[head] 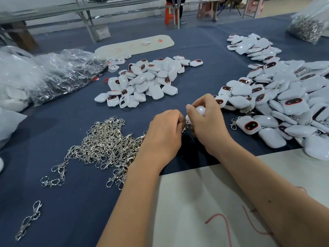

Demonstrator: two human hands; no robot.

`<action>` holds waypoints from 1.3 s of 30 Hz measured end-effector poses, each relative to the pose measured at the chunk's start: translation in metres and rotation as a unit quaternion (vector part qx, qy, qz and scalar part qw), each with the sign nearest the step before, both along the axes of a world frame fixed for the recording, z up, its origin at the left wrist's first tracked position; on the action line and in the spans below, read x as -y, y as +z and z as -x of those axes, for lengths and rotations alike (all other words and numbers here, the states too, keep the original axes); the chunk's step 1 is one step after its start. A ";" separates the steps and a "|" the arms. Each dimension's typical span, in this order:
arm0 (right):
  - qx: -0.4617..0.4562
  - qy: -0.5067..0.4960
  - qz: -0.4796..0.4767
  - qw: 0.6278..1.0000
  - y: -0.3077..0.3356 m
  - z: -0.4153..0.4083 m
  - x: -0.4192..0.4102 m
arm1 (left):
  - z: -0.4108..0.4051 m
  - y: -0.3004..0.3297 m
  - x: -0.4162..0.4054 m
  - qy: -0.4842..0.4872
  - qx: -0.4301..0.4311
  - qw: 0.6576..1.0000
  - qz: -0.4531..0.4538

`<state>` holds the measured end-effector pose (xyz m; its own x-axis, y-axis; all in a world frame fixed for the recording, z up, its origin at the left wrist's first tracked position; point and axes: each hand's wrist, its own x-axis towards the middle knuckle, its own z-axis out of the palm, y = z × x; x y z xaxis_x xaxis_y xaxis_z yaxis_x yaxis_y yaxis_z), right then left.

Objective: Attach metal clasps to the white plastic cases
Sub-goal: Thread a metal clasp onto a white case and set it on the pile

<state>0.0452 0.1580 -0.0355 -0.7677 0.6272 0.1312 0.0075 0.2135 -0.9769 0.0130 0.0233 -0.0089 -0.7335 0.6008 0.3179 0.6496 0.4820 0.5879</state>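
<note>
My right hand (207,122) grips a white plastic case (200,110) above the blue cloth at the middle of the table. My left hand (164,134) sits right beside it with fingers curled, pinching a metal clasp (185,128) at the case's lower edge; most of the clasp is hidden. A heap of silver clasps (105,145) lies just left of my left hand. A pile of white cases (147,79) lies farther back at centre. A larger pile of cases (284,104), some with clasps showing, spreads along the right.
Clear plastic bags (44,75) sit at the left. A bag of metal parts (308,27) stands at the far right corner. Loose clasps (28,220) lie at the near left. A white board (195,202) with red marks covers the near edge; another board (135,45) lies at the back.
</note>
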 end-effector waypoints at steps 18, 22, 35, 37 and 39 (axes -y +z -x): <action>-0.110 0.107 0.379 0.913 0.018 -0.006 0.008 | 0.005 -0.004 0.000 0.025 0.077 0.969 -0.232; -0.098 0.144 0.388 0.905 0.020 -0.007 0.009 | 0.007 -0.005 0.001 0.047 0.068 0.964 -0.252; -0.148 0.223 0.428 0.863 0.015 -0.007 0.007 | 0.015 -0.007 0.004 0.109 0.059 0.961 -0.248; -0.137 0.210 0.370 0.894 0.012 -0.006 0.007 | 0.016 -0.008 0.006 0.090 0.035 0.976 -0.196; -0.104 0.195 0.275 0.936 0.009 -0.006 0.008 | 0.019 -0.008 0.010 0.071 0.002 0.990 -0.125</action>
